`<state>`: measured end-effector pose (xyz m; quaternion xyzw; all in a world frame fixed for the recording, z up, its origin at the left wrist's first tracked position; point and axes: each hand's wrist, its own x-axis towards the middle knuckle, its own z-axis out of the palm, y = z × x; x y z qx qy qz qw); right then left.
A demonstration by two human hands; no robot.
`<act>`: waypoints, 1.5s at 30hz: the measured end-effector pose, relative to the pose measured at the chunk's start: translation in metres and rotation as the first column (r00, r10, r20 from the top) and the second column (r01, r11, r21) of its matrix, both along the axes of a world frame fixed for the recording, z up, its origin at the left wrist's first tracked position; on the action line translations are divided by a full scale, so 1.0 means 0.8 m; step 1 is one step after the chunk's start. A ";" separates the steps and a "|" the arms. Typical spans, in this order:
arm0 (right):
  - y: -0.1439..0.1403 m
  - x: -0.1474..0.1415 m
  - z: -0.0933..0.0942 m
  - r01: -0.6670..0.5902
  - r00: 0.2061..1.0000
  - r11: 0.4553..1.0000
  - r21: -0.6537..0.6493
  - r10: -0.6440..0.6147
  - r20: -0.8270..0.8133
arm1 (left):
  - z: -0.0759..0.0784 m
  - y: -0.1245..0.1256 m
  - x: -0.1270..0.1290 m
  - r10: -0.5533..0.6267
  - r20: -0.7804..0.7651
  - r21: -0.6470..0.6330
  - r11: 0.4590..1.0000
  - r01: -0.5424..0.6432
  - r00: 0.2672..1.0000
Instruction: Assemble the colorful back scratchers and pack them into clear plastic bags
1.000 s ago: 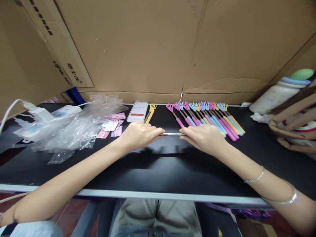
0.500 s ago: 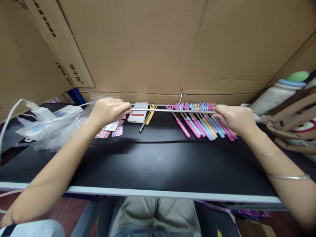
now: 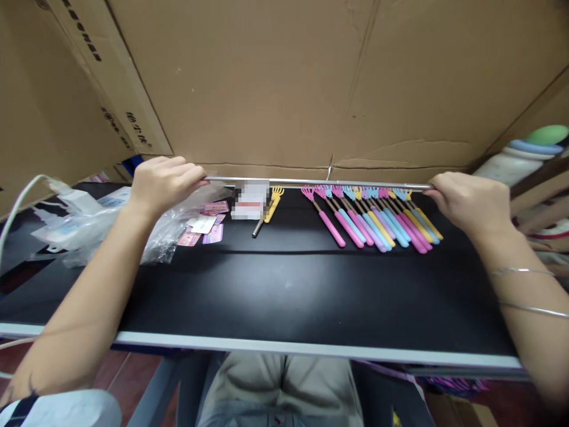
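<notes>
Metal rod (image 3: 311,181): observed in the head view, held raised above the black table (image 3: 284,308), nearly level, spanning the space between both hands and in front of the cardboard wall (image 3: 284,89). Left hand (image 3: 166,184) has its fingers closed around one end; right hand (image 3: 473,198) has its fingers closed around the other. Both rod tips are concealed within the grips. A thin shadow of the rod falls across the tabletop.

Behind and below the rod, toward the right, back scratchers (image 3: 381,230) lie side by side in a row, claws toward the wall, handles pink, blue, purple and yellow. Near the middle lie a yellow scratcher (image 3: 272,210) and a short metal tube (image 3: 258,227), just beside a phone (image 3: 250,200) whose display is pixelated. Printed cards (image 3: 213,233) lie left of the phone. Clear plastic bags (image 3: 166,237) lie near the left forearm. A bottle (image 3: 511,166) leans beyond the right hand.
</notes>
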<state>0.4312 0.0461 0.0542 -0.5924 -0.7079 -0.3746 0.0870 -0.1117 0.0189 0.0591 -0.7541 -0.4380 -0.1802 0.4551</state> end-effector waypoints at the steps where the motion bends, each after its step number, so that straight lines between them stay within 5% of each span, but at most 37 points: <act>1: 0.000 0.002 0.001 0.003 1.000 1.000 0.003 -0.003 -0.001 | 0.000 0.000 -0.002 0.003 0.023 -0.017 1.000 -0.003 1.000; 15: 0.003 -0.002 -0.014 -0.132 0.967 0.990 -0.045 0.119 -0.225 | -0.014 0.008 -0.011 -0.051 0.159 -0.039 0.998 0.058 0.986; 20: 0.005 0.002 -0.010 -0.158 0.888 0.978 -0.135 0.081 -0.453 | -0.016 0.009 -0.017 -0.005 0.306 -0.138 0.989 0.050 0.952; 26: 0.004 0.010 -0.003 -0.308 0.763 0.946 -0.103 0.181 -0.621 | -0.013 0.011 -0.026 -0.018 0.370 -0.127 0.989 0.069 0.929; 45: 0.011 0.009 -0.010 -0.334 0.796 0.933 -0.136 0.202 -0.571 | -0.031 0.021 -0.032 -0.025 0.285 -0.184 0.980 0.081 0.958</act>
